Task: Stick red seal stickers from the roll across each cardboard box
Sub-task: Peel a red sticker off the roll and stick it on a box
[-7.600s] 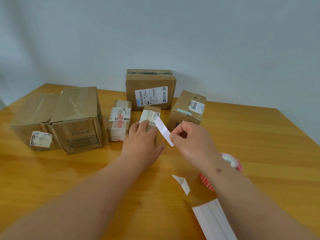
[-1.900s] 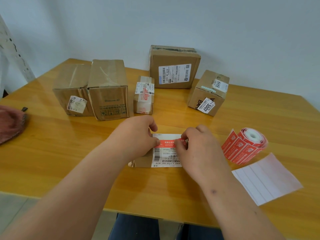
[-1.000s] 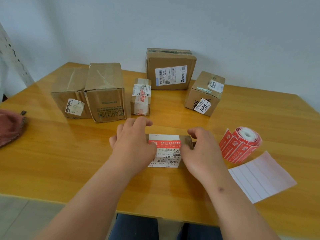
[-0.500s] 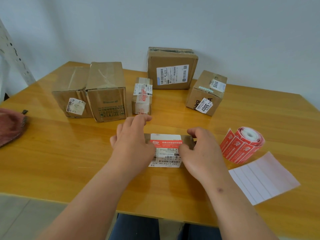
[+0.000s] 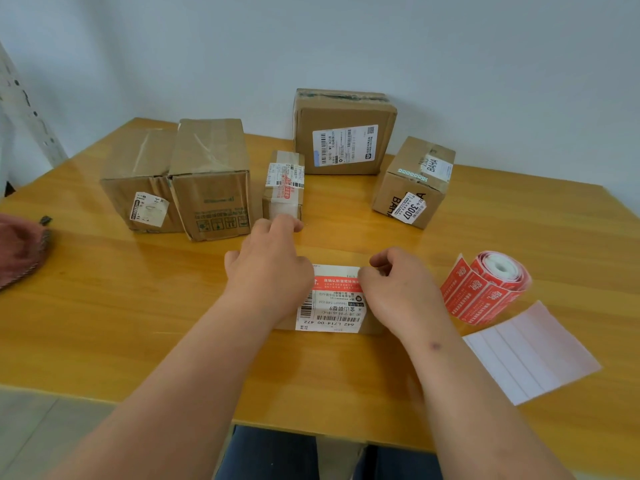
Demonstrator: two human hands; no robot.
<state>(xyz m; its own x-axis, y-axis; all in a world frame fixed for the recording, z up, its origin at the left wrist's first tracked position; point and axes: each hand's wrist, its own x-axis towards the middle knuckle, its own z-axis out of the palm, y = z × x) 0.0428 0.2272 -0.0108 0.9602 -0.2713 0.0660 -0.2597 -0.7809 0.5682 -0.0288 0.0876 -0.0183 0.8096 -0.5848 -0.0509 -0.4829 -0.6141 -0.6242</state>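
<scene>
- You are pressing the red seal sticker [image 5: 338, 283] down across the small flat cardboard box [image 5: 370, 325]. Two seconds ago you were pinching its ends above the shipping label [image 5: 329, 311]; now it is lying flat between your two hands, so I judge this box as good as sealed.
- Your left hand [image 5: 268, 271] is lying over the box's left end, fingers relaxed and reaching past its far edge, not gripping anything; since a second ago they have been spreading a little further forward.
- Your right hand [image 5: 398, 287] is resting on the box's right end with its fingers curled. They are covering the sticker's right end, so I cannot tell whether they are pinching it or merely pressing.
- Beyond your left fingertips the narrow box [image 5: 283, 187] is already showing a red seal, while the two large boxes [image 5: 180, 178], the labelled box against the wall [image 5: 344, 133] and the tilted box [image 5: 414, 183] are showing none that I can see, so most of the job is waiting.
- Just right of your right fingers the sticker roll [image 5: 491, 285] is lying with its tail of stickers unrolled towards you, and the spent backing sheet [image 5: 530, 351] is lying nearer you than that.
- Nothing is blocking your reach to the roll; only the sealed box under your hands is taking up the working space.
- Far off to the left, a reddish cloth object [image 5: 19, 251] is sitting at the table [image 5: 104, 323] edge.
</scene>
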